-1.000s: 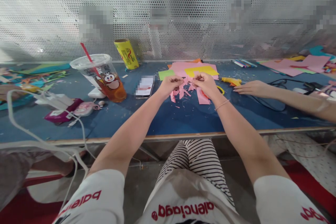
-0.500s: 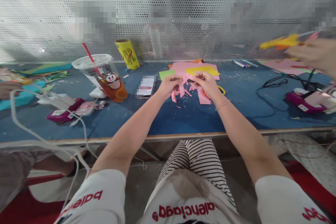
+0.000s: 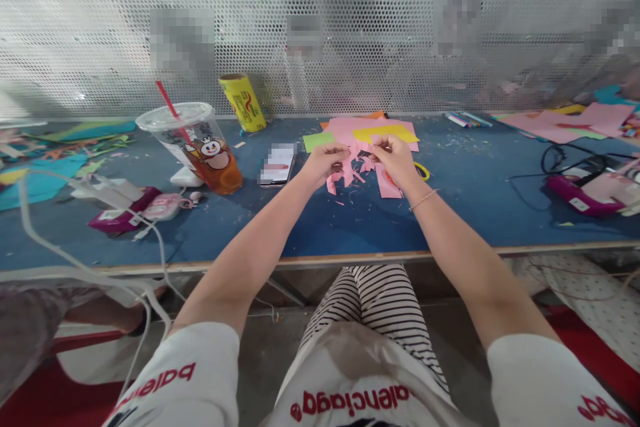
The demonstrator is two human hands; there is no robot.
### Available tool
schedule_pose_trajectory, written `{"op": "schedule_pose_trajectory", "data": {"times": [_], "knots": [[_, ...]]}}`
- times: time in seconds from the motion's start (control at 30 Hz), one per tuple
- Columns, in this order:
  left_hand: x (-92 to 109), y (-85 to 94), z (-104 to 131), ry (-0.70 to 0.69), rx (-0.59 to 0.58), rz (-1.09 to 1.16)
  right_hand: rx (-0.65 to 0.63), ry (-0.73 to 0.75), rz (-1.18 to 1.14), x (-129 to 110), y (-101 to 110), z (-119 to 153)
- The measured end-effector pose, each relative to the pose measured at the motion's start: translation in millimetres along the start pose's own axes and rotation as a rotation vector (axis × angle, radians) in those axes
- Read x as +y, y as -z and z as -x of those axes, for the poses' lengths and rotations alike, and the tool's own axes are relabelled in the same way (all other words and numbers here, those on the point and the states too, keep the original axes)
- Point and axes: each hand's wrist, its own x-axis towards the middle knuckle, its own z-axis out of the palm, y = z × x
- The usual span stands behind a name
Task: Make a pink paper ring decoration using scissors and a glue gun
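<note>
My left hand (image 3: 326, 163) is closed in a pinch above the middle of the blue table. Opposite it, my right hand (image 3: 393, 157) pinches too, a short gap away. Cut pink paper (image 3: 356, 147) with ragged strips shows between the fingertips of both hands; its held edges are partly hidden. Pink scraps (image 3: 347, 175) lie just below. Scissors with a yellow handle loop (image 3: 423, 172) lie partly under my right hand. Behind the hands are a pink sheet (image 3: 345, 127), a yellow sheet (image 3: 387, 133) and a green piece (image 3: 317, 141).
A phone (image 3: 279, 164) and a drink cup (image 3: 213, 153) with a red straw stand left, before a yellow tube (image 3: 243, 103). Purple power strips (image 3: 125, 210) with white cables flank me. Pens (image 3: 467, 120) lie near the perforated metal wall (image 3: 350, 33).
The co-worker's hand with a yellow object at the right has left the view, as has the hand at the far left. My hands stay nearly in place.
</note>
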Motion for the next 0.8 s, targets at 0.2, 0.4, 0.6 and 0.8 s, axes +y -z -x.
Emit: {"op": "schedule_pose_trajectory", "data": {"times": [0.2,0.4,0.6,0.8], "knots": [[2.3,-1.4,2.4,0.038,-0.023,0.039,0.005,-0.008,-0.035,2.1,-3.0,-0.7],[3.1,-2.7,4.4,0.043,-0.018,0.039,-0.116,-0.142,-0.325,-7.7,-8.5,4.8],[3.4,-9.6,9.3,0.014,-0.061,0.026,-0.146,-0.166,-0.353,-11.7,-14.4,9.3],[-1.0,-12.4,8.2,-0.104,-0.090,-0.035,-0.041,0.018,-0.160,-6.1,-11.8,6.8]]}}
